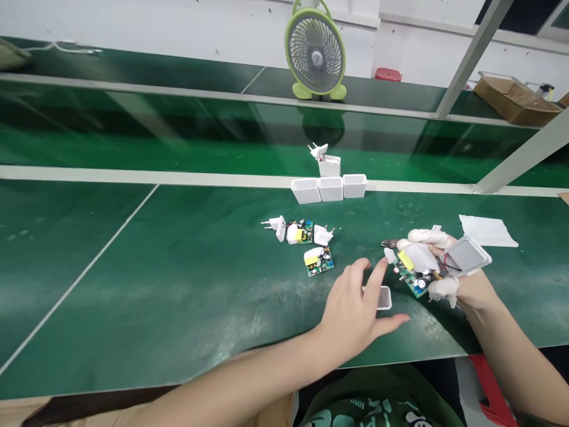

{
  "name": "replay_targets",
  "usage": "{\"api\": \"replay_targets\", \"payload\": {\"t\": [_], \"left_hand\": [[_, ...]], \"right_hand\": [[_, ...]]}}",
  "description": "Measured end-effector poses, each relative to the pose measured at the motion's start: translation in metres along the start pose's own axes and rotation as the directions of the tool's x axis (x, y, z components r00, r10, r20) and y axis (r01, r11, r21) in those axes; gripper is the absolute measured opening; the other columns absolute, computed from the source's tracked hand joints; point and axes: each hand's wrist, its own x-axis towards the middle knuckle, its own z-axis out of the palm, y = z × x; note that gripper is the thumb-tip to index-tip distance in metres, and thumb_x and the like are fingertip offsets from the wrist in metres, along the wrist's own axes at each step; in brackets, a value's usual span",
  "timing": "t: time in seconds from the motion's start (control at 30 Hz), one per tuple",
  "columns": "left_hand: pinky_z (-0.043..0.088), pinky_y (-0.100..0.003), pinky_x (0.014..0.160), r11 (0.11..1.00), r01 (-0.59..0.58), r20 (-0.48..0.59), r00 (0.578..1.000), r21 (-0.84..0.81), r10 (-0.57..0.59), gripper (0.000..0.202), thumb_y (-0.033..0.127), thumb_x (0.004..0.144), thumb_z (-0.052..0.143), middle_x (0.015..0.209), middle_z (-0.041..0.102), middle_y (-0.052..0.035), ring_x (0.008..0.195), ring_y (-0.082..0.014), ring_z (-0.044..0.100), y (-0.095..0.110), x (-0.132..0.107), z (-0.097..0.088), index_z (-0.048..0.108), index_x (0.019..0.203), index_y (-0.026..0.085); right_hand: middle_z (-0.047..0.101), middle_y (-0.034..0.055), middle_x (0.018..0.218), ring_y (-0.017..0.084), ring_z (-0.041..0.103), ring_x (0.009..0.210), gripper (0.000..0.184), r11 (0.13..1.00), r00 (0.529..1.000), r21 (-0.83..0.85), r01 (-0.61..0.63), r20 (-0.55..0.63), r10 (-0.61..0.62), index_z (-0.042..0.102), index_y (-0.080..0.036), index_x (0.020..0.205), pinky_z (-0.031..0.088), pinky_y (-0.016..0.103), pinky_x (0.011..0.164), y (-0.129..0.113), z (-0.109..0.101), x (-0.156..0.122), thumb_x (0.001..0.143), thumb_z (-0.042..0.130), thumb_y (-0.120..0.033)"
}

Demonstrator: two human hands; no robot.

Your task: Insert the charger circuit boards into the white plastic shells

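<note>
My left hand (355, 302) is bare, with its fingers spread above a small white plastic case (384, 298) that it partly hides. My right hand (464, 290), its fingertips wrapped in white, grips a green circuit board (415, 284) with a yellow transformer and white padding. A white plug cover (467, 256), wired to the board, lies in the same hand. Past the fingers pokes the dark tip of pliers (389, 243); their handles are hidden. Left of my hands lie a second circuit board (320, 264), a third board (304, 230) wired to a plug, and a loose white plug (323, 235).
Several white cases (331, 190) stand in a row by the shelf's rail, with a plug (318, 152) on the rear one. White paper (489, 231) lies at the right. A metal post (524, 148) slants up there. A green fan (315, 53) stands on the upper shelf.
</note>
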Motion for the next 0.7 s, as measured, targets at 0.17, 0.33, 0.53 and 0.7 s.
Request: {"api": "replay_targets", "payload": {"t": [0.17,0.33,0.53,0.7], "left_hand": [[0.058,-0.031,0.057,0.997,0.030,0.064,0.998,-0.070,-0.025,0.081,0.036,0.080,0.075,0.120,0.046,-0.0186,0.095,-0.0278,0.062,-0.008,-0.003,-0.005,0.028,0.143,0.015],[0.059,-0.039,0.087,0.923,0.028,0.098,0.995,-0.385,0.010,0.087,0.028,0.075,0.079,0.126,0.043,-0.0152,0.113,-0.0274,0.056,-0.022,0.002,-0.011,0.027,0.144,0.021],[0.055,-0.043,0.090,0.787,0.442,0.437,0.865,-0.430,-0.247,0.073,0.031,0.072,0.085,0.118,0.059,-0.0104,0.109,-0.0280,0.061,-0.021,0.007,-0.012,0.042,0.130,0.020],[0.054,-0.035,0.085,0.769,0.246,0.277,0.956,-0.590,-0.093,0.048,0.020,0.076,0.074,0.112,0.061,-0.0077,0.102,-0.0227,0.060,-0.020,0.014,-0.020,0.054,0.119,0.019]], "right_hand": [[0.072,0.0050,0.097,0.016,0.070,0.077,0.052,0.960,0.947,0.122,-0.253,0.233,0.220,0.069,-0.021,0.111,0.059,0.024,0.068,0.001,0.009,0.002,0.064,0.091,-0.023],[0.072,0.0056,0.089,0.017,0.070,0.078,0.051,0.937,0.918,0.163,-0.309,0.309,0.249,0.070,-0.018,0.112,0.059,0.025,0.074,0.001,0.009,0.003,0.067,0.091,-0.030],[0.071,0.0072,0.118,0.023,0.070,0.104,0.058,0.988,0.987,0.127,-0.094,0.142,0.075,0.068,-0.029,0.122,0.060,0.026,0.082,0.006,0.001,0.000,0.068,0.091,-0.027],[0.067,0.0063,0.127,0.024,0.068,0.111,0.064,0.993,0.988,0.040,0.107,0.110,-0.111,0.066,-0.034,0.126,0.060,0.028,0.087,0.001,0.011,-0.008,0.068,0.092,-0.024]]}}
